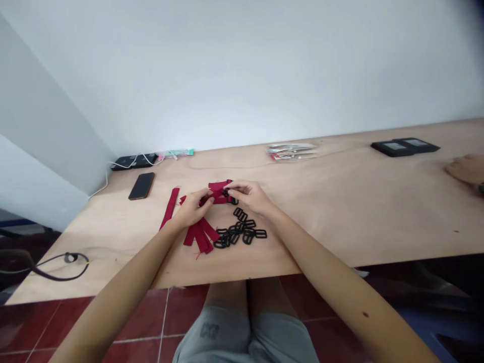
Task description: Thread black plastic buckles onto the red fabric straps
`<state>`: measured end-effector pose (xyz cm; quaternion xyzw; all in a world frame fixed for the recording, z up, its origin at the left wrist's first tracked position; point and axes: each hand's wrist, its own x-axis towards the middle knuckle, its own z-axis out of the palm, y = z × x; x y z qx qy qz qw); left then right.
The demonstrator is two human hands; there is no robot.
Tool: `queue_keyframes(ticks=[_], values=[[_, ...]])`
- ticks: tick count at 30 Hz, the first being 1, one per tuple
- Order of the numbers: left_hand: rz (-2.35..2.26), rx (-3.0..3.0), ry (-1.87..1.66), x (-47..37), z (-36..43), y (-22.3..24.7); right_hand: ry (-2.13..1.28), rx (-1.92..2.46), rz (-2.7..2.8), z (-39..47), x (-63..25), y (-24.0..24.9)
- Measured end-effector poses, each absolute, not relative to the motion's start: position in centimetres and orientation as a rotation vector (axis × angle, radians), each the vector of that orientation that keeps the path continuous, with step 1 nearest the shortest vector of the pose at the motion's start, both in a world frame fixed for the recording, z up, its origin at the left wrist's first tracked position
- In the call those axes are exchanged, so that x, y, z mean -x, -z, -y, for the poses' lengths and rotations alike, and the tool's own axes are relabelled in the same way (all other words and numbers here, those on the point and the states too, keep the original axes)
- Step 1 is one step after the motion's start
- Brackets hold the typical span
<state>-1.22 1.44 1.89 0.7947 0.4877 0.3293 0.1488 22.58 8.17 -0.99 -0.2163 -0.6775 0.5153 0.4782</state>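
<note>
My left hand [193, 208] is closed, thumb and fingers pinching a dark red webbing strap [216, 193]. Facing it, my right hand [252, 195] is closed on a small black strap slider [227, 192] at the strap's right end. More straps with sliders at their right ends lie just behind and under the hands. Below my left hand, several loose red straps [200, 237] fan out, and a single red strap [169, 207] lies to the left. A pile of black sliders [236, 232] rests on the table below my right hand. My fingers partly hide the held slider.
On the wooden table [321, 217] are a phone [141, 186], black boxes with a white cable [136, 161], a stack of plastic packets [291, 151] and two black cases [404, 146]. A dark cable loop [62, 277] is front left. Another person's hand [467, 168] rests far right.
</note>
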Motion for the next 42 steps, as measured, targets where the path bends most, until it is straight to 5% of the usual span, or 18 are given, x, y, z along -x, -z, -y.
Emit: queue_keyframes(ticks=[28, 42], values=[[-1.180, -2.340, -0.899, 0.9, -1.1, -1.7, -1.626, 0.568, 1.610, -7.2, -22.0, 1.7], [-1.200, -2.160, -0.950, 0.5, -1.1, -1.5, -1.527, 0.550, 1.534, -6.8, -20.4, 2.1]])
